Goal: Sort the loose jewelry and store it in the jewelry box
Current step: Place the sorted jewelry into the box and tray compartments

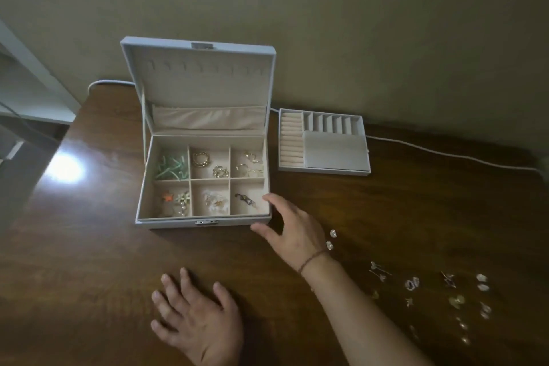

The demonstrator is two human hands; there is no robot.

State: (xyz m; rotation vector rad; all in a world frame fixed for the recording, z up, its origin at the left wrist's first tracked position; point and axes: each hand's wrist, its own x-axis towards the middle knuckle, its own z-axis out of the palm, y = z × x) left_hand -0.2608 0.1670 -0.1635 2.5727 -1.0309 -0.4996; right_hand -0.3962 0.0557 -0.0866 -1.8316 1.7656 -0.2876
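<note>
A pale grey rectangular jewelry box is sitting on the dark brown wooden table, its long axis running left to right, its lid standing upright at the back and its clasp facing the person. Its six beige compartments, in two rows of three, are holding green pieces, gold hoops and small charms. A matching grey removable tray is lying just beside the box on its right, long axis also left to right. The right hand is reaching to the box's front right corner, fingers spread and holding nothing; whether they are touching the rim is unclear. The left hand is resting flat on the table, fingers straight, empty. The loose silver and gold jewelry pieces, over a dozen, are lying scattered at the right, too small to count exactly
</note>
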